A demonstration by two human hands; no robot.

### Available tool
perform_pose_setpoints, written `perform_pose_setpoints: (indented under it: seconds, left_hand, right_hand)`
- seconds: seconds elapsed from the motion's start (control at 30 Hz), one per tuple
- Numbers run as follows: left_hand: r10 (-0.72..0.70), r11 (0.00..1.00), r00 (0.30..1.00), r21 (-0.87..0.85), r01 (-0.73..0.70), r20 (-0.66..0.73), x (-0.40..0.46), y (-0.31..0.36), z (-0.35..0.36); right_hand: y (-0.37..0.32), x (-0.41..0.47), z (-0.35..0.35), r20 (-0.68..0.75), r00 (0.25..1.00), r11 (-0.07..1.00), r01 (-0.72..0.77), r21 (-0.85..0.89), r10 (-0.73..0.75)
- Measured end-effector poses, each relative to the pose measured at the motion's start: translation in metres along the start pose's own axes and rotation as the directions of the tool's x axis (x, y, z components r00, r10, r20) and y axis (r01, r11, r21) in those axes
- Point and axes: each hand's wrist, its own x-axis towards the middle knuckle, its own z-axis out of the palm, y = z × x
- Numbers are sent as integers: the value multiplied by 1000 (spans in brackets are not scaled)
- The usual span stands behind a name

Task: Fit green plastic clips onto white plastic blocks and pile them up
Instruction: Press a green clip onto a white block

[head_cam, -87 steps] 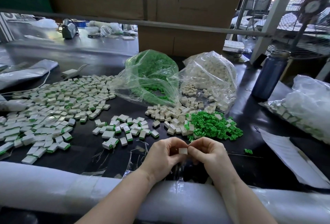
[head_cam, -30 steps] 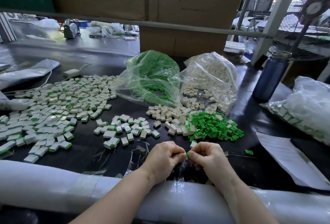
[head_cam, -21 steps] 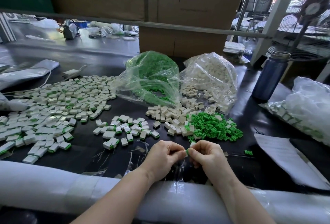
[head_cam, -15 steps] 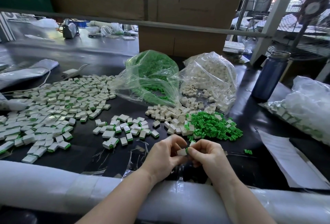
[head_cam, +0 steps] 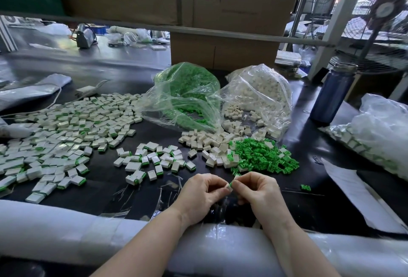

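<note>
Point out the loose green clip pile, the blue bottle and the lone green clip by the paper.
loose green clip pile [head_cam: 262, 155], head view, pile's middle.
blue bottle [head_cam: 331, 97], head view, its body.
lone green clip [head_cam: 305, 187], head view, its centre.

Daylight from upper right, glare on plastic bags [head_cam: 254, 100], wide-angle bowed edges, soft background.

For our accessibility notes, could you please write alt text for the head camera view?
A person's left hand and right hand pinch a white block and green clip together above a black table. Loose green clips, white blocks and finished pieces lie beyond.
</note>
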Motion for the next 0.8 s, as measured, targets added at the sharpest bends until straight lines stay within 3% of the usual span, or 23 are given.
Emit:
perform_pose_setpoints:
  seconds: [0.2, 0.5, 0.67, 0.8]
  left_hand:
    - [29, 996, 998, 91, -24, -59, 1, -2, 0]
    - [90, 969, 996, 230, -92, 19, 0, 0, 2]
    - [70, 984, 997, 169, -64, -30, -1, 0, 0]
    - [26, 999, 999, 27, -25, -46, -1, 3, 1]
  right_hand:
    - [-1, -2, -1, 31, 1000, 1000, 1, -5, -1]
    - [-1, -2, 2, 65, 998, 995, -19, -97, 26]
    - [-2, -1, 2, 81, 997, 998, -10, -69, 15]
    - [-2, -1, 1, 57, 998, 1000, -12, 6, 12]
